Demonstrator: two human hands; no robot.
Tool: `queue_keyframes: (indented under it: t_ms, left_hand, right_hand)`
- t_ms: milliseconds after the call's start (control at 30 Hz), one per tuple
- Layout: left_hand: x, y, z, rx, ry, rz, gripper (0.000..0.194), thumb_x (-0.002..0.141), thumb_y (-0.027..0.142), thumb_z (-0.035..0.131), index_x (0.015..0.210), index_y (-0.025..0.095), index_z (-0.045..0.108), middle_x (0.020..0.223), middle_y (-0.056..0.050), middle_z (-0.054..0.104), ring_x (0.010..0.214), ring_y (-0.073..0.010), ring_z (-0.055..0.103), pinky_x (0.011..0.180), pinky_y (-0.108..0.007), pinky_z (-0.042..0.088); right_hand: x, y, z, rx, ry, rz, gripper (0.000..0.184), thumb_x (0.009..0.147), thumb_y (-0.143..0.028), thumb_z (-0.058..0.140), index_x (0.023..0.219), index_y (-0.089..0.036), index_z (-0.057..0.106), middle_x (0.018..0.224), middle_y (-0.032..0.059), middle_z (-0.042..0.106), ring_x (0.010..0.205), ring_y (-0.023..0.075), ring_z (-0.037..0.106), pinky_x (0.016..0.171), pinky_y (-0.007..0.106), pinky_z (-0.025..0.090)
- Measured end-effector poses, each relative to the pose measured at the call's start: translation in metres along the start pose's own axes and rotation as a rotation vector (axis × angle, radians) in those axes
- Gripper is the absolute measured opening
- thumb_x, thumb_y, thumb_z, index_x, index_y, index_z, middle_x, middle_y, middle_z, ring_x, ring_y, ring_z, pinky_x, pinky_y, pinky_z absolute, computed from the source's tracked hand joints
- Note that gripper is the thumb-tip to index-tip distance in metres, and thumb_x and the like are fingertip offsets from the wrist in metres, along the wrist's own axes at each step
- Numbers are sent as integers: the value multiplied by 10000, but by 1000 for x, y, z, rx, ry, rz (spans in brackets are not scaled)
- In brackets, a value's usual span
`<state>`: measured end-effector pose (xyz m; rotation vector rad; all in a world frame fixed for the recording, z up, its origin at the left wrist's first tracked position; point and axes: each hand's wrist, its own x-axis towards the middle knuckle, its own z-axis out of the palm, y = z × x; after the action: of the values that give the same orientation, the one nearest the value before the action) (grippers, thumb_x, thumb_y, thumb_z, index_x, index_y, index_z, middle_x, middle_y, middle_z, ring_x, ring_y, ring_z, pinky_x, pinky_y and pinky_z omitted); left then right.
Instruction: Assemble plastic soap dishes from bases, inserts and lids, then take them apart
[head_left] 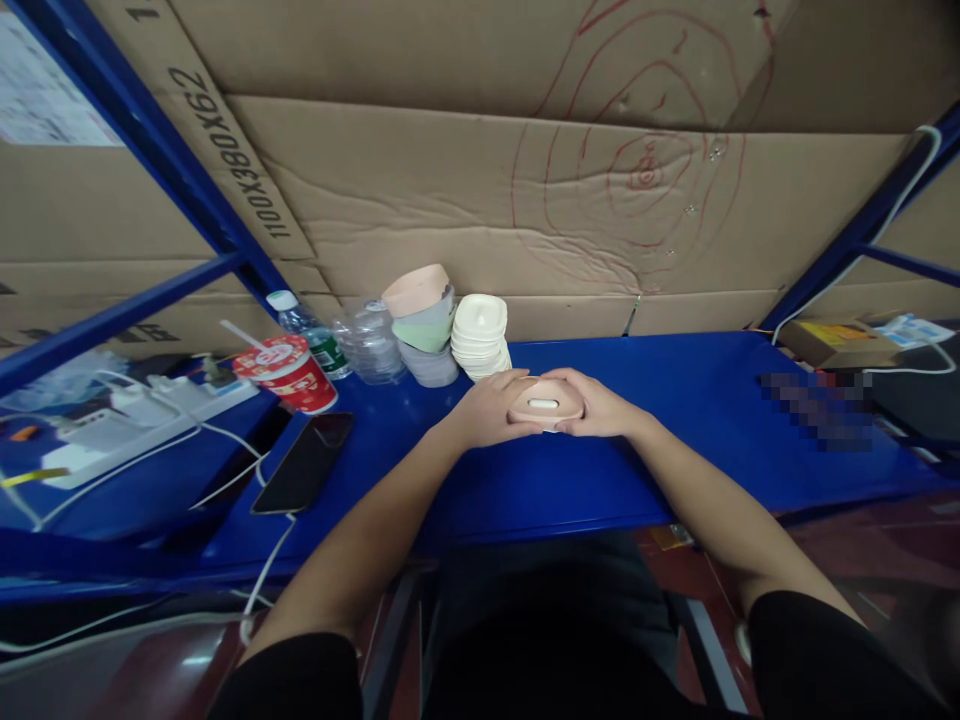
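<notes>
My left hand (493, 410) and my right hand (600, 405) are wrapped around opposite sides of a small pink container (525, 398) with rounded edges. A white oval piece (543, 404) shows at the middle of its top; I cannot tell whether it is a knob or part of a lid. The container is held over the front half of the blue table (585, 480). Just behind my left hand rises a stack of cream lids (481, 325), the top one with a small raised knob. Beside it stand nested bowls (421, 325) in pink, grey and green.
Left of the bowls stand clear plastic containers (371, 340), a water bottle (322, 345) and a red paper cup (289, 372) with a straw. A phone (304, 465) lies nearer, beside a power strip (142, 430) with cables. Cardboard (420, 170) backs the table; an open box (840, 340) is far right.
</notes>
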<state>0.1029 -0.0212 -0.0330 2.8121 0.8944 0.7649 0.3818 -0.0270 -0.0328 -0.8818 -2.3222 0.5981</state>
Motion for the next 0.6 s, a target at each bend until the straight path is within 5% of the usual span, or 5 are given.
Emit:
queue_keyframes:
  t_ms: [167, 600]
  left_hand:
    - [-4, -10, 3, -122, -21, -107, 1106, 756, 818, 747, 1594, 172, 423, 1596, -222, 519, 1474, -385, 519, 1225, -565, 425]
    - [-2, -13, -2, -131, -51, -77, 1255, 640, 719, 897, 1636, 183, 352, 1655, -226, 439, 1540, -407, 425, 1262, -596, 380]
  right_hand:
    - [0, 3, 2, 106, 32, -24, 782, 756, -440, 857, 1442, -279, 518, 1442, 119, 645, 1268, 348, 658, 1075, 542, 526]
    - [3, 5, 5, 132, 103, -38, 821, 784, -599, 850, 1471, -283, 530, 1501, 136, 615, 1334, 362, 629, 1116, 550, 499]
